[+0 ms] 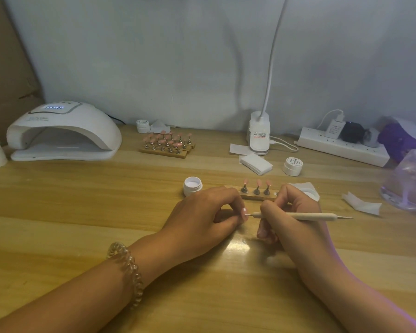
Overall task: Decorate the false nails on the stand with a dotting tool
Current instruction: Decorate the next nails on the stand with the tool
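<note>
A glossy wooden desk (82,200) meets a pale wall (178,56). The left hand (202,212) pinches a false nail (244,214); the right hand (296,221) grips the dotting tool (310,216).

Left hand (202,212): rests on the wooden table (82,212) and pinches one pink false nail (244,213) with a white mark on it. A coiled hair tie (127,272) sits on the left wrist.

Right hand (293,212): grips the dotting tool (298,215), which lies almost level. Its left tip meets the pinched nail.

Stand (257,196): just behind both hands, carrying three upright pink nails (258,182).

Open jar (192,186): just left of the stand. Closed jar (292,166): behind the stand, to the right.

Nail lamp (63,131): far left, display lit. A second, fuller stand (166,145) lies near the wall.
</note>
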`<action>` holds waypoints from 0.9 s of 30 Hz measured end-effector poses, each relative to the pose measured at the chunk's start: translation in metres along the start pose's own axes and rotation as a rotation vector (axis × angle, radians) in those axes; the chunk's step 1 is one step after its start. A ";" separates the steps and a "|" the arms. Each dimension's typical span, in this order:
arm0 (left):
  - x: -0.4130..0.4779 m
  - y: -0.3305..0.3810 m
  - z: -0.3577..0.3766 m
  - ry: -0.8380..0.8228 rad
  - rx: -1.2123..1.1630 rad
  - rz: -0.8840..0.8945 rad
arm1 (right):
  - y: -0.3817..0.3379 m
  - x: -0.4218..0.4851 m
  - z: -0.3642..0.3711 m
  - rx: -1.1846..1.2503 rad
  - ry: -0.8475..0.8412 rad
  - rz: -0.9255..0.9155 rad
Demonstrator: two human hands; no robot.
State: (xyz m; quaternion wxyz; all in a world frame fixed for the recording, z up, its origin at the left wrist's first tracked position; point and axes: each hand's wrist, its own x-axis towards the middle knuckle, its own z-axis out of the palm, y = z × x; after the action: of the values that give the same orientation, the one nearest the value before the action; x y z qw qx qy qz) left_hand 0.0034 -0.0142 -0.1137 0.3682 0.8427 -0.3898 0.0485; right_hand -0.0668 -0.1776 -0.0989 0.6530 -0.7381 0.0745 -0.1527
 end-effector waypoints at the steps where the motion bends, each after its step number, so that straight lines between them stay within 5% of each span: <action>1: 0.000 0.000 0.000 -0.002 -0.004 0.000 | 0.000 0.000 0.000 0.006 0.003 0.002; 27: 0.000 0.001 0.000 0.003 0.010 0.002 | 0.001 -0.001 0.000 0.027 0.013 -0.009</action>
State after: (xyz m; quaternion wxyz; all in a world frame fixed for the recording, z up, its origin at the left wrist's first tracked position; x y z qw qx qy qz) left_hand 0.0030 -0.0144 -0.1129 0.3644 0.8442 -0.3897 0.0521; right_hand -0.0672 -0.1772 -0.0998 0.6618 -0.7284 0.0731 -0.1614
